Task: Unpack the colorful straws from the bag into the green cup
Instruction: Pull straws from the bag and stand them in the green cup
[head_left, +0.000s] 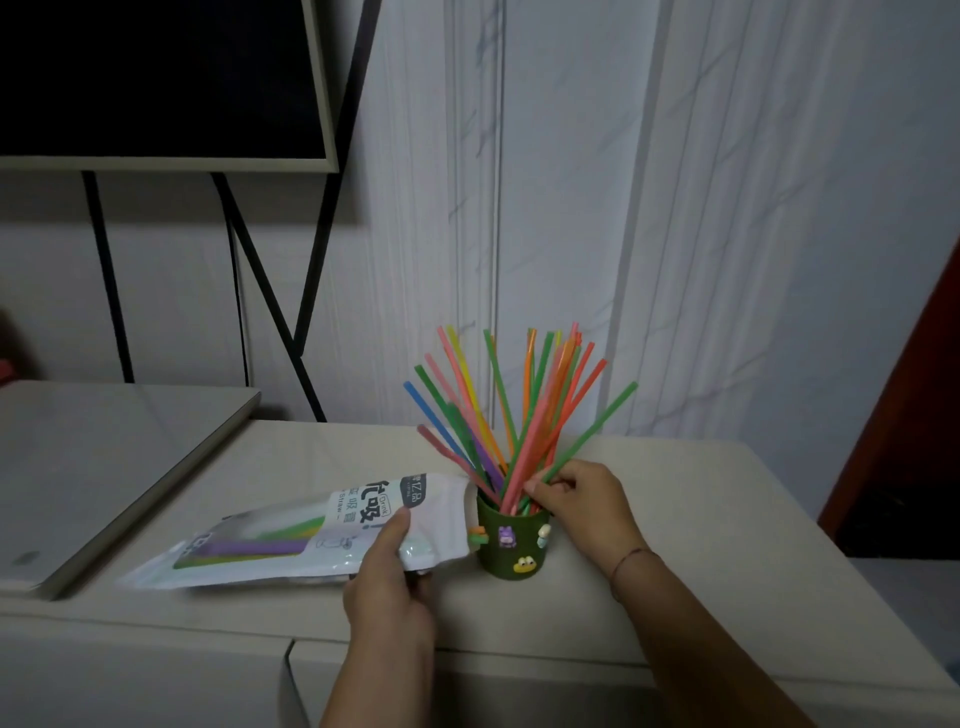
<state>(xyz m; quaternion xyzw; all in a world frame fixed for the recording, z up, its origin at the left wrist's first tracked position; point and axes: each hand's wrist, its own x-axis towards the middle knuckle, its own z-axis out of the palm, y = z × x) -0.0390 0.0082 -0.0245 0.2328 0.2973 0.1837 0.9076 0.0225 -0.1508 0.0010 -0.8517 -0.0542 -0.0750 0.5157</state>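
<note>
- Pale table (727, 493) against a white wall. The green cup (511, 545) stands upright on it.
- Straws (519, 415) fan out of the cup, leaning every way.
- Right hand (576, 504) sits just right of the cup, fingers (540, 488) curled round a few straws at the rim.
- Bag (291, 540) lies flat to the cup's left, its open mouth touching the cup's side.
- Left hand (389, 587) pinches the bag near that mouth. The thumb is on top; the other fingers are underneath and hidden.
- Leftover straws (260, 543), purple and green, show through the bag's window, well left of the cup.
- Risk: the cup looks top-heavy. A sideways tug from the right hand, or a shove from the bag, could tip it and scatter the fan.
- Risk: if the held straws are released loosely, they may splay and flip over the rim.
- Risk: if the bag is lifted mouth-down away from the cup, the leftovers could slide onto the table.
</note>
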